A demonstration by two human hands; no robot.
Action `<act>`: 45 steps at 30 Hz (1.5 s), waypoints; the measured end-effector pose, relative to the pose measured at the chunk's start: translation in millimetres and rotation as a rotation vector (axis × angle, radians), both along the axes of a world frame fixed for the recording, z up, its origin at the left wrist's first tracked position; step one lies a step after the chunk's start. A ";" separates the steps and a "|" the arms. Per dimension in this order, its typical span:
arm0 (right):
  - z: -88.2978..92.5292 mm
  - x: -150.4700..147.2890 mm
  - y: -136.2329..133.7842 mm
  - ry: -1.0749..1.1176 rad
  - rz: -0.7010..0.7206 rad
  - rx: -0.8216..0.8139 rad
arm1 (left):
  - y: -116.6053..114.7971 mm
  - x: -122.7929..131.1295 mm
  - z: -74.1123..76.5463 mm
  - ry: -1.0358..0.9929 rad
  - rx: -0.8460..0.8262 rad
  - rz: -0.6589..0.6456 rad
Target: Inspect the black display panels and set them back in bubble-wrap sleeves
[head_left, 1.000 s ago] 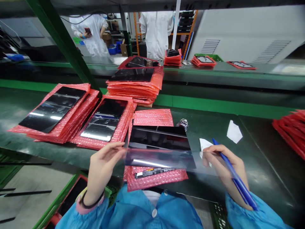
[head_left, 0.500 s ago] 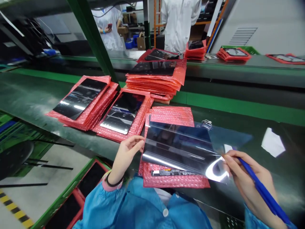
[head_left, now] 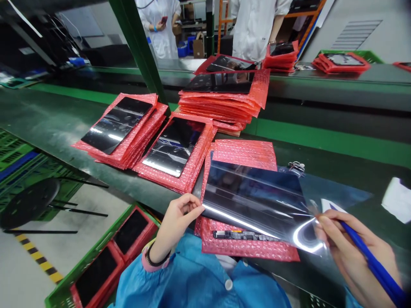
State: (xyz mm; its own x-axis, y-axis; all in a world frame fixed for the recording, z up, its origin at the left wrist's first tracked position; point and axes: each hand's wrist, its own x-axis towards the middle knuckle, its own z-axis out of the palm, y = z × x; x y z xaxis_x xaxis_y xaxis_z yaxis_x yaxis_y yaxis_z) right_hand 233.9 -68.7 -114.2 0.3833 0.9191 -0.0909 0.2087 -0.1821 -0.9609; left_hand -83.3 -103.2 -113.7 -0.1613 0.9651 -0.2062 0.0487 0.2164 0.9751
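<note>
A glossy transparent film (head_left: pixel 257 201) stretches over a dark screen panel on red bubble wrap (head_left: pixel 253 252); the border between film and panel is hard to make out. My left hand (head_left: pixel 183 214) pinches the film's lower left edge, thumb against curled fingers. At the other end my right hand (head_left: pixel 356 244) grips the film's right edge between thumb and fingers. A long blue pen-like tool (head_left: pixel 372 256) lies in the same right hand. Beneath the film's lower edge, a narrow circuit strip (head_left: pixel 240 235) shows on the wrap. A clear sheet (head_left: pixel 337 190) extends behind the right hand.
Black screen panels top red bubble-wrap stacks (head_left: pixel 122 124), (head_left: pixel 178 145), (head_left: pixel 221 100) left and behind. A metal clip (head_left: pixel 296 167) and white paper (head_left: pixel 396 199) are on the bench. A green crate (head_left: pixel 96 239) stands below left, near a black stool (head_left: pixel 30 201). People in white coats stand opposite.
The view has shifted, so the bench and stacks appear farther right. Both hands keep hold of the film, and the blue tool stays in my right hand.
</note>
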 end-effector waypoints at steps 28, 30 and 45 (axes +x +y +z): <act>6.4 -2.3 4.9 0.165 0.075 -0.038 | -0.3 1.6 -3.1 -0.016 -0.040 0.019; 5.0 -2.0 4.9 0.163 0.079 -0.032 | -0.1 1.8 -3.0 -0.018 -0.042 0.019; 2.6 0.0 5.2 0.121 0.066 -0.043 | -0.1 2.9 -3.5 -0.005 -0.029 0.021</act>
